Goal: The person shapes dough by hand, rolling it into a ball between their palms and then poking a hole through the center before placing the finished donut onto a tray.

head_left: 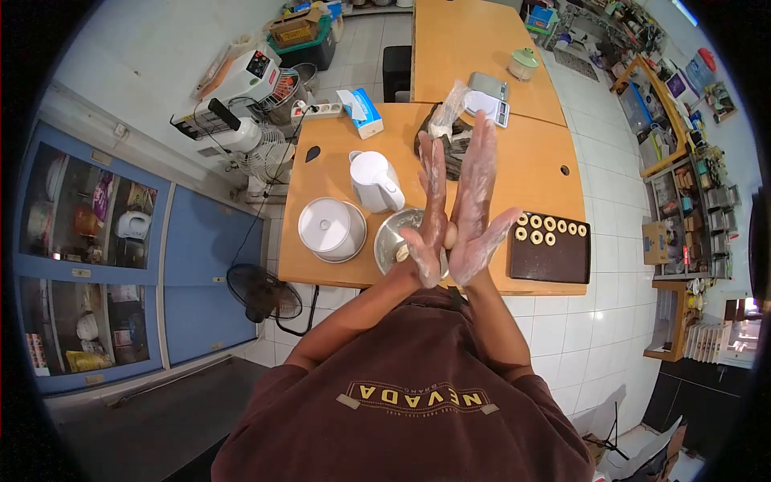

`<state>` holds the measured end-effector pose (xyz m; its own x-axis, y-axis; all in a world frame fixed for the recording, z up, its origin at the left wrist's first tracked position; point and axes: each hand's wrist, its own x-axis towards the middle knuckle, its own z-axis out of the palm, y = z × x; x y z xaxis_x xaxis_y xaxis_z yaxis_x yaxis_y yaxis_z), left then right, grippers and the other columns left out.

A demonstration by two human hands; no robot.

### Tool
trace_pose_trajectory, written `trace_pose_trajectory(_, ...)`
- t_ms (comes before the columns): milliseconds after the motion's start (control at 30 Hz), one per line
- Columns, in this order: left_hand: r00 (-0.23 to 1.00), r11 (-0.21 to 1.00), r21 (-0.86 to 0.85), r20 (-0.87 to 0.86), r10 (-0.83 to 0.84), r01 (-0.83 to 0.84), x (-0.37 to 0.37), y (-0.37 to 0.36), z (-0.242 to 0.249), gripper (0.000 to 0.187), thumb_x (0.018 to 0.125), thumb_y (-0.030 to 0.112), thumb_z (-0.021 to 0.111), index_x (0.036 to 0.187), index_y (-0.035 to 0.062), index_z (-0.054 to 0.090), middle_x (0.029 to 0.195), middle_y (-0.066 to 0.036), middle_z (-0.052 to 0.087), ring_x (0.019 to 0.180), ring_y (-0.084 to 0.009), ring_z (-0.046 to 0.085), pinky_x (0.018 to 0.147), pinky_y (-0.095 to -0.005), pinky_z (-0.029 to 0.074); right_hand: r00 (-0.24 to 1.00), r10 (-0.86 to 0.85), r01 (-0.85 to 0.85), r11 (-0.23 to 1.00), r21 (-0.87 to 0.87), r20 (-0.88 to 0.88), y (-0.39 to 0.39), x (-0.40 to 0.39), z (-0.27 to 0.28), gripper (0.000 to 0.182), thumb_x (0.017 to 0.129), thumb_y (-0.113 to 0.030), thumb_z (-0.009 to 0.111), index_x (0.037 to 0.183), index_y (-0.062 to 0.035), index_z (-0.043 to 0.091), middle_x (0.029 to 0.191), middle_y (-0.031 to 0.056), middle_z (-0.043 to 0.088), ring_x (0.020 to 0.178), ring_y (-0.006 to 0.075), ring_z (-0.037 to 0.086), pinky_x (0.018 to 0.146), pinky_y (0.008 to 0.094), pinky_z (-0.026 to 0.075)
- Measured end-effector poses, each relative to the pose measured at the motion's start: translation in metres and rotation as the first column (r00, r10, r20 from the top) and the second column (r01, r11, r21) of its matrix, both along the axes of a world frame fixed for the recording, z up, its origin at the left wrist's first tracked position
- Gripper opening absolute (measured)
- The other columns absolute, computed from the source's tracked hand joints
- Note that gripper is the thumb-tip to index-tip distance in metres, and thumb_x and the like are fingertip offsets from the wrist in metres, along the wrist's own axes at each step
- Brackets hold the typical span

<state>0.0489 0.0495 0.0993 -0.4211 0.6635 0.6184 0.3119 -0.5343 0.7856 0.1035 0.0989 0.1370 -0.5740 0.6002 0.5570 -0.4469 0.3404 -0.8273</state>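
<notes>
My left hand point(430, 213) and my right hand point(479, 201) are raised over the table's near edge, palms facing each other and fingers stretched out. Both seem to wear thin clear plastic gloves smeared with white. A small ball of dough point(451, 235) is pressed between the two palms. Just behind and to the left of my left hand stands a metal bowl point(388, 238) with some pale dough point(402, 253) inside, partly hidden by my wrist. Right of my right hand lies a dark baking tray point(550, 263) carrying several pale dough rings point(536, 237) in rows.
On the wooden table point(530, 169) stand a white lidded container point(329, 225), a white jug point(373, 181), a blue-white box point(363, 112), a kitchen scale point(487, 108) and a crumpled plastic bag point(448, 112). Beyond sits a green-lidded jar point(524, 64). A black fan point(263, 293) is on the left.
</notes>
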Motion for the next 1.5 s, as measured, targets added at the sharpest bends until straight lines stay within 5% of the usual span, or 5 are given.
trace_pose_trajectory(333,0.926,0.999,0.038,0.376,-0.041,0.029,-0.016,0.005,0.026,0.12,0.084,0.093,-0.006,0.166,0.0053,-0.004,0.175,-0.008,-0.01,0.161,-0.0266,-0.01,0.126,-0.0458,-0.01,0.998,0.056,-0.059,0.993,0.104,0.028,-0.012,-0.003,-0.032,0.107,0.093,-0.081,-0.007,0.166,-0.004,0.003,0.174,0.0185,0.002,0.16,0.0363,0.001,0.128,0.0518,0.001)
trace_pose_trajectory(500,0.99,0.997,0.047,0.129,-0.063,0.058,0.002,0.0,0.007,0.121,0.083,0.093,-0.006,0.166,0.0062,-0.004,0.175,-0.007,-0.009,0.161,-0.0266,-0.01,0.127,-0.046,-0.009,0.997,0.009,-0.011,1.0,0.018,0.079,0.006,0.0,-0.009,0.108,0.093,-0.081,-0.007,0.166,-0.0036,0.004,0.174,0.0189,0.003,0.16,0.0369,0.002,0.127,0.0525,0.002)
trace_pose_trajectory(733,0.936,1.0,-0.002,0.352,-0.016,0.018,-0.013,0.007,0.012,0.119,0.083,0.093,-0.004,0.167,0.0088,-0.006,0.175,-0.006,-0.008,0.161,-0.027,-0.009,0.127,-0.0454,-0.009,0.995,0.097,-0.099,0.993,0.059,0.025,-0.01,-0.001,-0.03,0.107,0.094,-0.081,-0.006,0.166,-0.0039,0.004,0.174,0.0189,0.002,0.16,0.0365,0.001,0.127,0.0539,0.002)
trace_pose_trajectory(1300,0.994,0.997,-0.059,0.103,-0.04,0.046,0.0,-0.002,0.003,0.128,0.078,0.097,-0.005,0.165,0.0024,-0.008,0.175,-0.011,-0.009,0.161,-0.0259,-0.008,0.126,-0.0461,-0.01,0.983,0.144,-0.146,0.989,-0.005,-0.113,-0.009,0.007,0.001,0.106,0.095,-0.081,-0.002,0.167,-0.004,0.004,0.174,0.0193,0.002,0.161,0.0361,0.0,0.127,0.0525,0.003)
trace_pose_trajectory(1500,0.97,0.999,-0.037,0.243,0.032,-0.024,-0.004,-0.007,0.039,0.125,0.081,0.096,-0.002,0.166,0.0044,-0.006,0.174,-0.013,-0.01,0.16,-0.0294,-0.01,0.127,-0.0467,-0.009,0.982,0.051,-0.066,0.995,0.08,0.18,-0.015,0.014,-0.028,0.111,0.092,-0.083,-0.006,0.166,-0.0017,0.013,0.173,0.0209,0.011,0.16,0.0366,0.008,0.127,0.0514,0.003)
